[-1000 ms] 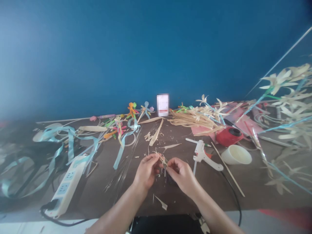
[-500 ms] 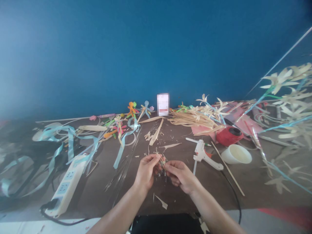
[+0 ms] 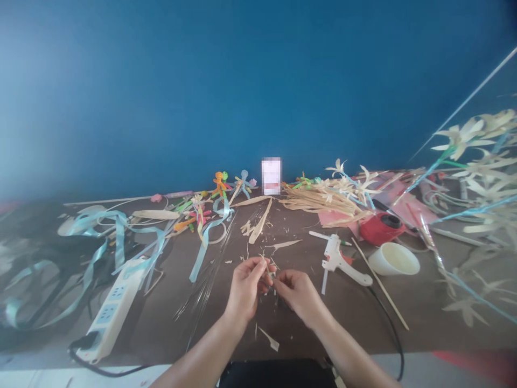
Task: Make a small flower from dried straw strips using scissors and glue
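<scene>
Brown table (image 3: 153, 323), glue gun (image 3: 333, 258) near right hand (image 3: 299, 295)

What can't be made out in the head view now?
All in the head view:
Pale piece in the left hand: shape, mostly hidden by both hands.
Right hand: gripping or just touching it, hidden by its own fingers.
White upright panel: contents, pixelated.
Pale flowers, far right: cut off by the edge, blurred.
</scene>
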A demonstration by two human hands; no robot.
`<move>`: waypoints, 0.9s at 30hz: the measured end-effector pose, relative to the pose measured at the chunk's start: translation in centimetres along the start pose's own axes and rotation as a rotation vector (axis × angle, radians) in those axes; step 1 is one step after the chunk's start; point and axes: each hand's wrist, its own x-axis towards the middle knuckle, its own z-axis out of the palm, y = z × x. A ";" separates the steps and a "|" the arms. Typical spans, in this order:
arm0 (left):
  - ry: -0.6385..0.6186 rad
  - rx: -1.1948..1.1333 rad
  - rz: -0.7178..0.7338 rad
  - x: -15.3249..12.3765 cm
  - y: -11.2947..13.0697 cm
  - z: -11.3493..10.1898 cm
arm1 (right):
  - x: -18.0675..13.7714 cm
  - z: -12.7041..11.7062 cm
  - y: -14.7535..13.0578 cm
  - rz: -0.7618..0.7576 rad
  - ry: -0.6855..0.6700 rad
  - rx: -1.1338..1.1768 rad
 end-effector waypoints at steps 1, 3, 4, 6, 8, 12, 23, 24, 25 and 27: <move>-0.001 0.012 0.010 0.0 0.0 0.0 | -0.1 0.0 -0.2 -0.032 0.008 -0.043; -0.002 0.032 0.025 -0.1 0.0 0.1 | -0.3 0.0 -0.6 -0.083 0.030 -0.127; -0.002 0.037 0.030 -0.1 0.0 0.1 | -0.5 0.0 -0.8 -0.103 0.043 -0.171; -0.004 0.032 0.033 -0.2 0.0 0.2 | -0.8 0.1 -1.2 -0.145 0.069 -0.256; -0.006 0.000 0.025 -0.3 0.0 0.2 | -1.1 0.1 -1.6 -0.184 0.073 -0.321; 0.000 -0.093 -0.036 -0.3 0.2 0.1 | -1.4 -0.1 -1.7 -0.210 0.068 -0.348; 0.086 -0.287 0.041 0.3 0.7 -0.4 | -1.1 -1.7 -1.1 -0.205 0.133 -0.562; 0.107 -0.315 0.070 0.5 0.9 -0.7 | -1.3 -2.2 -0.9 -0.208 0.141 -0.667; 0.125 -0.342 0.093 0.7 1.0 -1.0 | -1.4 -2.6 -0.6 -0.207 0.142 -0.772; 0.153 -0.389 0.118 1.0 1.3 -1.5 | -1.9 -3.5 0.1 -0.197 0.133 -0.950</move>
